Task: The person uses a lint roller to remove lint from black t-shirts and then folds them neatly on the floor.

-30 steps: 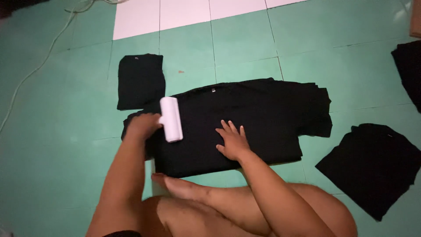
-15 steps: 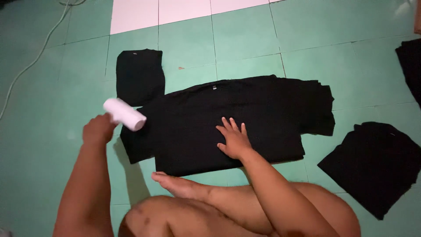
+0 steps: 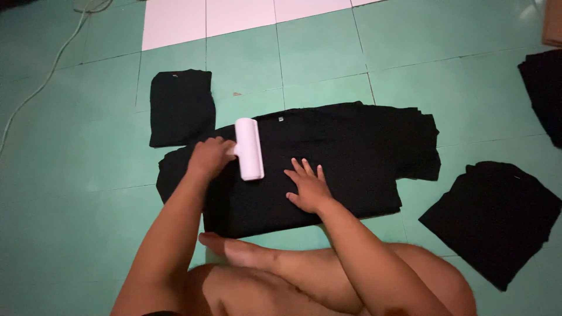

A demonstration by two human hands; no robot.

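Lint rolling in hand: left hand clamped on white lint roller, roller resting on black shirt spread on floor. Right hand flat, fingers apart, pinning cloth just right of roller. Next stroke likely needs steady press along fabric, cloth held taut.

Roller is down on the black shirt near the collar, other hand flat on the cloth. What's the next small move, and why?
Probably draw the white lint roller in the left hand across the black shirt toward the knees; the right hand lies flat on the cloth, pinning it.
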